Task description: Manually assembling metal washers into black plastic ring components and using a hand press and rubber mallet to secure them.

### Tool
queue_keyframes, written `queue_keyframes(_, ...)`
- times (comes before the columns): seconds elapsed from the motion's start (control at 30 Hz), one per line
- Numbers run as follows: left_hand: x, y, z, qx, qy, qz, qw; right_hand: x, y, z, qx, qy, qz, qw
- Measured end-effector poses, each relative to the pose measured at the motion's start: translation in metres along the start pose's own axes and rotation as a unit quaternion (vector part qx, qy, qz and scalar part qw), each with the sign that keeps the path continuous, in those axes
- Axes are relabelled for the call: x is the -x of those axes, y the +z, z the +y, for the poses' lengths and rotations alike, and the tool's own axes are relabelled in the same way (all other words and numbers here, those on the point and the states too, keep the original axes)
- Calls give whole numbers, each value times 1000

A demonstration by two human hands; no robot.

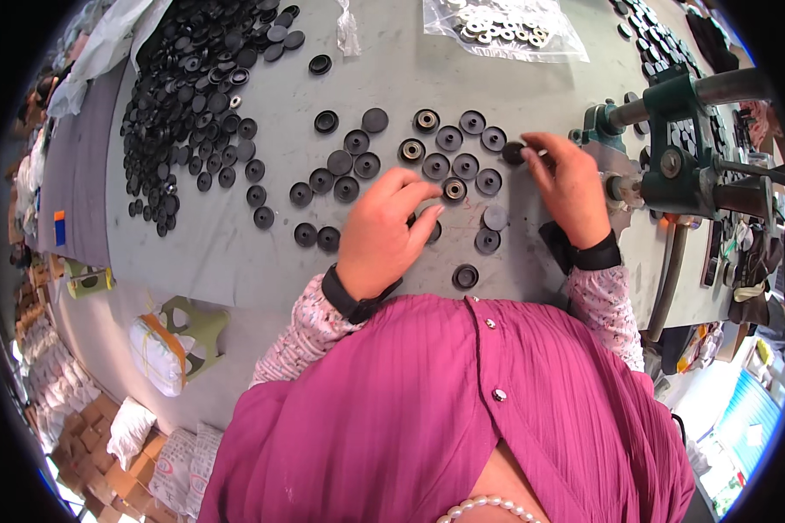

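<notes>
On the grey counter [235,253], in front of the person in the pink top:

Left hand [384,231]: palm down, fingers curled over a black cap whose edge shows just under the fingertips; index finger stretched toward a cap with a metal ring [454,188] – touching it or just short, cannot tell. Grip loose, nothing lifted.

Right hand [569,183]: fingertips pinched on a single black cap [514,153] at the right end of the laid-out rows, close to the press.

Laid-out caps [449,139]: black round caps in loose rows between and beyond the two hands – most hollow side up, a few with a metal ring inside.

Loose pile [192,87]: heap of black caps at the far left of the counter, well apart from the hands.

Bag [506,26]: clear plastic, holding metal rings, at the far edge.

Press [680,148]: green hand press with a metal lever, just right of the right hand.
</notes>
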State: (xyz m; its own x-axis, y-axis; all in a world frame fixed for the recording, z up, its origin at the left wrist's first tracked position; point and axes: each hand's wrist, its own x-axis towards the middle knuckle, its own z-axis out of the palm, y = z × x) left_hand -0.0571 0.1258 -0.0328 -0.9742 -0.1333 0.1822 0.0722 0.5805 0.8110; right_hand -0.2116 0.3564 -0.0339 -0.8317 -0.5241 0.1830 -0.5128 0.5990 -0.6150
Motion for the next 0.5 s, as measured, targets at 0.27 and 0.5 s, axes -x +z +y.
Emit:
queue_keyframes(0.27, 33, -12, 8, -50, -75, -23, 996, -155, 14, 56, 164, -99, 90, 977)
queue_keyframes(0.5, 32, -6, 2, -69, -48, -62, 995, -178, 43, 93, 154, -89, 24, 984)
